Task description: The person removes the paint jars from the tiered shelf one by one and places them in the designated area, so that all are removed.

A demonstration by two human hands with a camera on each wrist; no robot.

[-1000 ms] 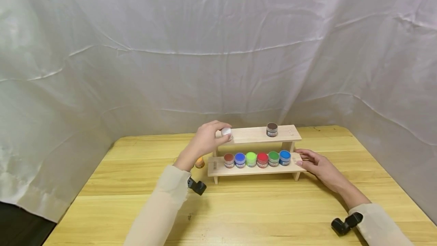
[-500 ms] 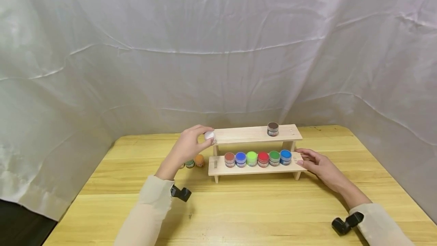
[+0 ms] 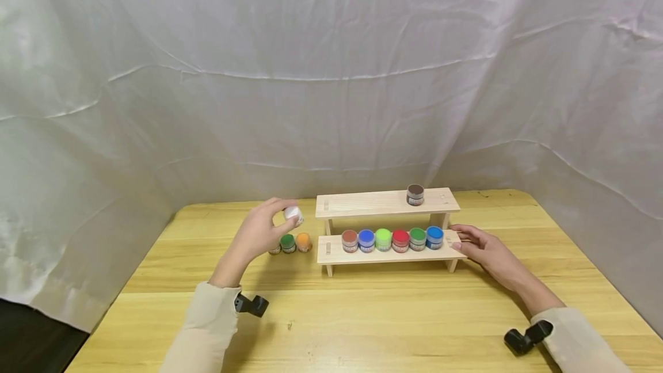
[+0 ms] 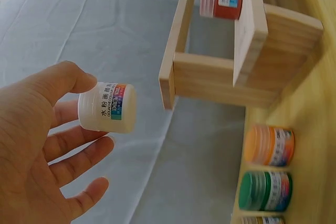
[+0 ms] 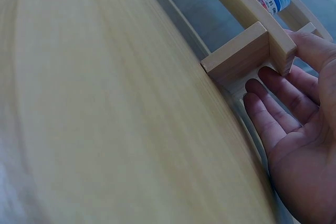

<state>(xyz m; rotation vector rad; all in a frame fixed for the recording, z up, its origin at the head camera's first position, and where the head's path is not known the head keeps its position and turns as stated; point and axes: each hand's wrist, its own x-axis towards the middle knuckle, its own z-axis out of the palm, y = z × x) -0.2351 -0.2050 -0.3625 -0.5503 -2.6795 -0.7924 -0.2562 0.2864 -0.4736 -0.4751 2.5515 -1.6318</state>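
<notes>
My left hand [image 3: 257,230] pinches a white gouache paint jar [image 4: 108,107] between thumb and fingers, held up left of a two-tier wooden rack [image 3: 370,204]. The other fingers spread loosely below the jar in the left wrist view. My right hand [image 3: 484,252] grips the right end of the lower shelf, thumb on top and fingers around the end. Along that shelf stand several paint jars, from a brown-red jar [image 3: 349,241] to a blue jar [image 3: 434,237]. A dark brown jar [image 3: 415,195] stands alone on the upper shelf, toward its right.
On the wooden table [image 3: 362,321], left of the rack, stand an orange jar [image 3: 303,242], a green jar [image 3: 288,243] and a third jar [image 4: 262,220] partly hidden by the left hand. A grey cloth [image 3: 331,85] hangs behind and around the table.
My left hand has carried the white jar leftward and somewhat down, off the upper shelf's left end, uncovering the orange and green jars. The right hand stays on the rack.
</notes>
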